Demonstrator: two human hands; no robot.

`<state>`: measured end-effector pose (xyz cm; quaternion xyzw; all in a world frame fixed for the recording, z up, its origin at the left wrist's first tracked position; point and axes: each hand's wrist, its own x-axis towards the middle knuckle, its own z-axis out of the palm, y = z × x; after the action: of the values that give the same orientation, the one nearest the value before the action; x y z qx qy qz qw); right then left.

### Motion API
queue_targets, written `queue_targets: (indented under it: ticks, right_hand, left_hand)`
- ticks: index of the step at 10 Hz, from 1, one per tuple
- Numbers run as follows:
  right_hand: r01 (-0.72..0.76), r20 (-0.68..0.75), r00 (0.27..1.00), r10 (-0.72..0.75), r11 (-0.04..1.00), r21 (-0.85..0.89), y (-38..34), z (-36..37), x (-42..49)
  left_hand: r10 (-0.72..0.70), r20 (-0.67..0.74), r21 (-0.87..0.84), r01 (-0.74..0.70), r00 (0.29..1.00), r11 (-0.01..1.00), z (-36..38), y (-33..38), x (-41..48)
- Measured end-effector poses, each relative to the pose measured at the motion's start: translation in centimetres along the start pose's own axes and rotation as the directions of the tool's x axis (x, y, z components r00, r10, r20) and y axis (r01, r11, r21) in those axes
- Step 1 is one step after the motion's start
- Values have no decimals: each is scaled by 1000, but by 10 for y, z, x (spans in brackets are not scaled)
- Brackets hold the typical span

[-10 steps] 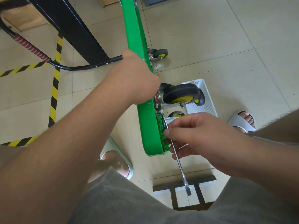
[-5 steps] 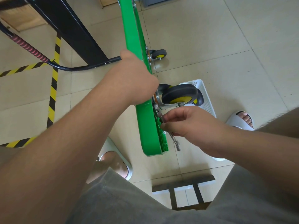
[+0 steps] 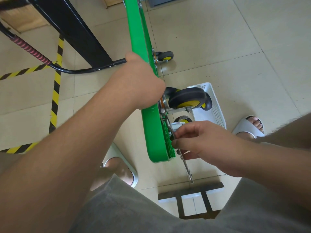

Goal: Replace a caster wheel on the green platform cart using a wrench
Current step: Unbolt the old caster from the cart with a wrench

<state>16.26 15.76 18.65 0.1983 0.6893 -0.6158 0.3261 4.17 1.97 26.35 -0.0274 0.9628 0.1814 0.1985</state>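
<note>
From my remote seat, the biggest thing in view is the green platform cart (image 3: pixel 152 132), tipped up on its long edge on the floor with its underside turned toward the right hand. The left hand (image 3: pixel 139 81) grips the upper rim of the deck; its fingers wrap over to the wheel side, where I cannot see them. The right hand (image 3: pixel 205 142) is close against the underside near the cart's near end, its fingers (image 3: pixel 185 131) and thumb pinched round the wrench. A white basket (image 3: pixel 215 101) stands on the floor beyond those fingers. The caster wheel (image 3: pixel 186 97), black with a yellow hub, sticks out from the deck just above the pinching fingers and just beside the left hand's knuckles. Another yellow-hubbed wheel (image 3: pixel 182 120) shows right behind the fingertips; I cannot tell whether it is mounted or loose. The wrench (image 3: pixel 186 167) runs under the right palm, its free end trailing down past the heel of the hand. Its working end is hidden near the mounting plate. I judge this to be the bolt-turning step on the caster's plate, though I cannot say whether it is loosening or tightening. Next comes a short swing of the wrench with the jaw seated squarely, while the left hand braces the deck against tipping.
</note>
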Motion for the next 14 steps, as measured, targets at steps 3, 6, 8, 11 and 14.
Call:
queue_targets:
  ticks: [3,6,8,11,14]
  right_hand:
    - [31,34,999,-38,979,201,-13,2,-26]
    - [33,110,992,-58,976,213,-20,4,-16]
    - [38,53,998,-46,988,151,-14,5,-4]
    - [92,-30,995,-90,994,56,-9,3,17]
    - [52,-5,999,-52,998,20,-6,-1,14]
  left_hand:
    - [8,7,-8,-8,1000,1000,1,1,1]
    - [11,9,4,-11,1000,1000,1,1,0]
    - [1,15,-24,0,1000,1000,0,1,-1]
    - [62,16,70,-63,998,996,0,0,0]
    - [93,-80,65,-88,992,994,3,-5,1]
